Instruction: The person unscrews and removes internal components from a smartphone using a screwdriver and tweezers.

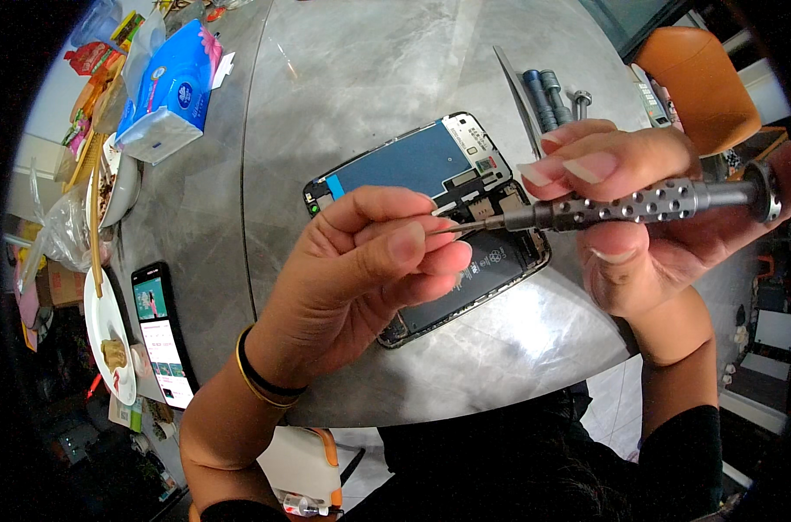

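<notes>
A grey metal precision screwdriver (626,207) with a dimpled grip lies level in the air above the table. My right hand (643,209) is wrapped round its handle, the round end cap against the palm side. At the other end, my left hand (369,261) pinches the thin shaft near its tip; the tip itself is hidden by the fingers. Below both hands rests an opened phone (500,274), its battery and inner boards bare. The detached screen panel (404,161), blue on its inner side, lies open against it. My left hand covers part of both.
Tweezers (517,96), two dark driver handles (543,97) and a small metal piece (581,103) lie beyond my right hand. At left are a lit smartphone (162,335), a white plate (108,339), a bowl (121,187) and a blue tissue pack (174,91). An orange chair (700,87) stands far right.
</notes>
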A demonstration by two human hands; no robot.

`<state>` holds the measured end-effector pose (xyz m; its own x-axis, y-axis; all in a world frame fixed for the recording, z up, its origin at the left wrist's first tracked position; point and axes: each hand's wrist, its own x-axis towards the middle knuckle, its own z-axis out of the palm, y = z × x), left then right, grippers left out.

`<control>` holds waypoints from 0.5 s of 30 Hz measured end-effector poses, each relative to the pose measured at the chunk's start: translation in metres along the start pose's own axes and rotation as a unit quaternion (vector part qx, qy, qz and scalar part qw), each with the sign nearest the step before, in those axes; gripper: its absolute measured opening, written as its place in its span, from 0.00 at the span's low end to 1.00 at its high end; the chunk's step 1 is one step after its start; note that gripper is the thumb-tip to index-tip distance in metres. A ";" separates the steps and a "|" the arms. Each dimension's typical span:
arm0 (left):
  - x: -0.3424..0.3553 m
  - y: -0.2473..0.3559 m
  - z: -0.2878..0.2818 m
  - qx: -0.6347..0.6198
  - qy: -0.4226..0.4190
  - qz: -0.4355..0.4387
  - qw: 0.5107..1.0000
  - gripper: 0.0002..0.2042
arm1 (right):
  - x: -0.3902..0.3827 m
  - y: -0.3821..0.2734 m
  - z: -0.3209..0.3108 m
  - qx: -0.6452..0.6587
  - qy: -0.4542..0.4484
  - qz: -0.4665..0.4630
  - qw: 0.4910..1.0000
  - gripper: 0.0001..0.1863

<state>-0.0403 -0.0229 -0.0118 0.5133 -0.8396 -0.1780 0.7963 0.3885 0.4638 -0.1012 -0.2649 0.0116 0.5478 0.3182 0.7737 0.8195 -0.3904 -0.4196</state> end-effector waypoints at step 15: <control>0.002 -0.001 -0.001 0.130 -0.015 0.050 0.990 0.12 | 0.006 -0.007 0.004 0.051 0.054 0.067 0.995 0.44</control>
<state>-0.0399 -0.0243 -0.0133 0.5730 -0.8139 -0.0966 0.6303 0.3622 0.6867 -0.1032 -0.2568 0.0172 0.6370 0.1712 0.7516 0.7555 -0.3326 -0.5645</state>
